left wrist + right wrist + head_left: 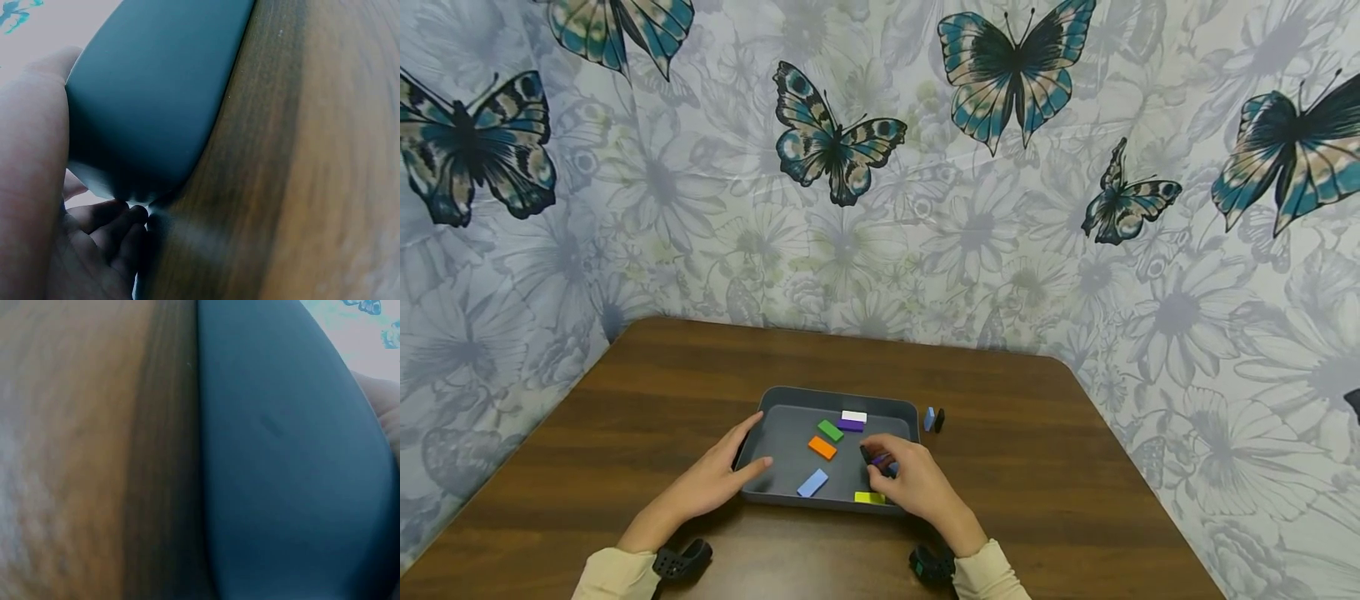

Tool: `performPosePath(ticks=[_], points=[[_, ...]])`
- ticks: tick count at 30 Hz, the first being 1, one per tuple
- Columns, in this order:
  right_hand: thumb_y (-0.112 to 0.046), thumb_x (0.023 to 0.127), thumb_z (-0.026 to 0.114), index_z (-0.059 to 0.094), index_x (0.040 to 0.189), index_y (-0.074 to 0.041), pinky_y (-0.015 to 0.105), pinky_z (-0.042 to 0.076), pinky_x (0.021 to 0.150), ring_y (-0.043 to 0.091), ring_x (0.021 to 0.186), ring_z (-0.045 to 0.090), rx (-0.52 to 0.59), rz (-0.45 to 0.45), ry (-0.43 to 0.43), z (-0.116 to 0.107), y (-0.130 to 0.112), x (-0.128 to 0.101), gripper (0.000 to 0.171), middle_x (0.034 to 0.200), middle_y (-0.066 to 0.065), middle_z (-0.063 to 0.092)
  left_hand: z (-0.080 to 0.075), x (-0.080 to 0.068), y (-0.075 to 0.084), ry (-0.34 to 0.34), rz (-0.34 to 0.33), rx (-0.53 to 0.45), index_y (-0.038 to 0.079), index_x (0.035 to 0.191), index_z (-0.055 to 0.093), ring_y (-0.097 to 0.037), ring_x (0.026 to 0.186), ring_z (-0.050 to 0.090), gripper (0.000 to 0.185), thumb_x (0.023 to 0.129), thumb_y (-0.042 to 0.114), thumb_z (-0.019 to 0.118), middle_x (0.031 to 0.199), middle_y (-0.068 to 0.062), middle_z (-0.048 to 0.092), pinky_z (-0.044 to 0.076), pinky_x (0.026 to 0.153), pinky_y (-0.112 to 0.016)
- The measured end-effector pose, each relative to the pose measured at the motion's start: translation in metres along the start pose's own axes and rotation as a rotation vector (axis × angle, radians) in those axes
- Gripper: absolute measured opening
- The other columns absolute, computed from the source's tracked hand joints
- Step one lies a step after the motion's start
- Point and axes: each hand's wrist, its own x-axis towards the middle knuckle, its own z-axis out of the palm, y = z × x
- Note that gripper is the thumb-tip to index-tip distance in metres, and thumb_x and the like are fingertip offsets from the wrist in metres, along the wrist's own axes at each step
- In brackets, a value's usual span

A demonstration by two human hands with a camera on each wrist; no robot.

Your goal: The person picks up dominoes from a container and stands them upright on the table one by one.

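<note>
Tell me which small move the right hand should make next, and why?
Probably lift the right hand straight up and carry the small dark and purple blocks that its fingers pinch toward the two blocks standing on the table beside the gray tray. The left hand already steadies the tray's edge, so it should not slide.

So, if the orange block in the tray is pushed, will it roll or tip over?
Probably neither: the orange block lies flat on its broad face in the gray tray, so it would likely slide. It looks stiff, with straight edges, and likely light. The tray's smooth floor may let it slide easily.
</note>
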Motion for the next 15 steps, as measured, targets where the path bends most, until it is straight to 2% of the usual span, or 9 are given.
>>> performPosePath(ticks=[7,15], points=[[-0.005,0.092,0.075,0.068,0.124,-0.007,0.026,0.061,0.079,0.008,0.09,0.072,0.052,-0.016,0.057,0.0011,0.0013,-0.0016,0.033,0.113,0.002,0.074,0.0011,0.0005,-0.0035,0.007,0.001,0.003,0.01,0.164,0.021,-0.052,0.15,0.027,0.084,0.102,0.05,0.061,0.167,-0.027,0.023,0.03,0.112,-0.073],[0.001,0.09,0.075,0.067,0.125,-0.005,0.027,0.061,0.078,0.012,0.089,0.074,0.067,-0.117,0.137,0.0019,0.0055,-0.0014,0.036,0.112,0.007,0.074,0.0003,0.0014,-0.0033,0.002,0.004,-0.006,0.011,0.165,0.021,-0.052,0.15,0.027,0.084,0.102,0.051,0.06,0.167,-0.027,0.022,0.031,0.111,-0.073]])
